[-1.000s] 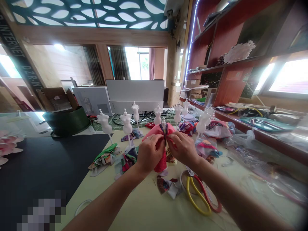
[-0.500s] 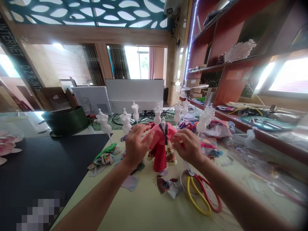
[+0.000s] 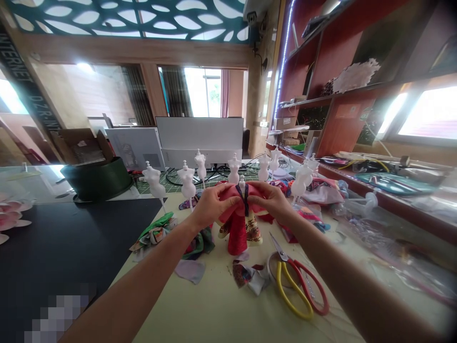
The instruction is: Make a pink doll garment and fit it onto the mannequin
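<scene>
A small white mannequin (image 3: pixel 242 182) stands upright on the pale table, dressed in a pink jacket (image 3: pixel 228 212) with a dark collar over a red and floral skirt (image 3: pixel 237 236). My left hand (image 3: pixel 214 202) pinches the jacket's left shoulder and sleeve. On the other side, my right hand (image 3: pixel 271 197) has its thumb and fingers closed on the right side of the same jacket. Both thumbs are near the dark collar. Scissors (image 3: pixel 294 281) with one yellow and one red handle lie slightly open, below my right hand. Fabric scraps (image 3: pixel 255 276) lie in front of the skirt.
Several bare white mannequins (image 3: pixel 188 180) stand behind the hands. Fabric pieces (image 3: pixel 155 233) lie to the left, more cloth (image 3: pixel 323 190) and clear plastic (image 3: pixel 378 238) to the right. Behind are a monitor (image 3: pixel 200 136) and a green tub (image 3: pixel 98 178) holding a cardboard box.
Both hands have moved inward toward the mannequin's collar and closed on the pink jacket's shoulders. The sleeves, spread outward before, are now gathered beneath the fingers.
</scene>
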Action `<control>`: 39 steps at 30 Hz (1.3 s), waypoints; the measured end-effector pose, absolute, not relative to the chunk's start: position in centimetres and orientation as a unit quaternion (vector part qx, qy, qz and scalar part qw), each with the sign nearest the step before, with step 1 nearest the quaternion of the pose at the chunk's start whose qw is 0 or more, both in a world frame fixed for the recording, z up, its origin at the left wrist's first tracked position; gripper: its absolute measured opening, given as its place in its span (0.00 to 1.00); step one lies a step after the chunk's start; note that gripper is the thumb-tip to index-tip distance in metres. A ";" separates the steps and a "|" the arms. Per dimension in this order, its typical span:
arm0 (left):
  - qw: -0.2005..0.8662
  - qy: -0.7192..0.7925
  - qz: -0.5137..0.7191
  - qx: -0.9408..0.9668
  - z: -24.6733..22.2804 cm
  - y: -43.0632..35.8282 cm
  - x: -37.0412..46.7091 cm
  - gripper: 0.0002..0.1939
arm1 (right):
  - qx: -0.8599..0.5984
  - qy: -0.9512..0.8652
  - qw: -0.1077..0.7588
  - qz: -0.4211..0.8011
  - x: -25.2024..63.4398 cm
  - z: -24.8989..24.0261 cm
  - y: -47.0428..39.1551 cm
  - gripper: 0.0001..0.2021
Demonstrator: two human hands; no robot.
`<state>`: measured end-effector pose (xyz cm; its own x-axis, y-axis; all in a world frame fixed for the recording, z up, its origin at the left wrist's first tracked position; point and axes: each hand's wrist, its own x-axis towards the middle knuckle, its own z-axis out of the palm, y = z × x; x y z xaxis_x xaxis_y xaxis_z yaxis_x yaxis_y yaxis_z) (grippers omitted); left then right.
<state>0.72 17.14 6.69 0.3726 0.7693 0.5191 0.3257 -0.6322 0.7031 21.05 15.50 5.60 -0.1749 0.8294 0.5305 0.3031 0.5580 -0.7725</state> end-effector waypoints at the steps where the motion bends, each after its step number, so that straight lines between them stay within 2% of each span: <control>1: 0.256 0.346 0.441 0.788 6.6 17.1 0.7 0.26 | -0.395 -0.721 0.509 0.256 21.0 5.6 15.4 0.22; 23: 0.296 0.339 0.448 0.773 7.9 16.2 -0.5 0.26 | -0.366 -0.728 0.533 0.228 18.9 6.1 15.0 0.20; 32: 0.327 0.370 0.432 0.755 8.1 12.7 -3.5 0.28 | -0.369 -0.726 0.521 0.254 16.0 6.3 12.0 0.20; 39: 0.318 0.380 0.434 0.753 8.4 9.0 -5.5 0.22 | -0.335 -0.731 0.521 0.287 13.9 6.6 9.0 0.17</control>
<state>-5.47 9.02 8.38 0.3353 0.8477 0.4110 0.2954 -0.5089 0.8085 13.86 8.99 6.55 -0.2341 0.7881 0.5693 0.1903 0.6114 -0.7681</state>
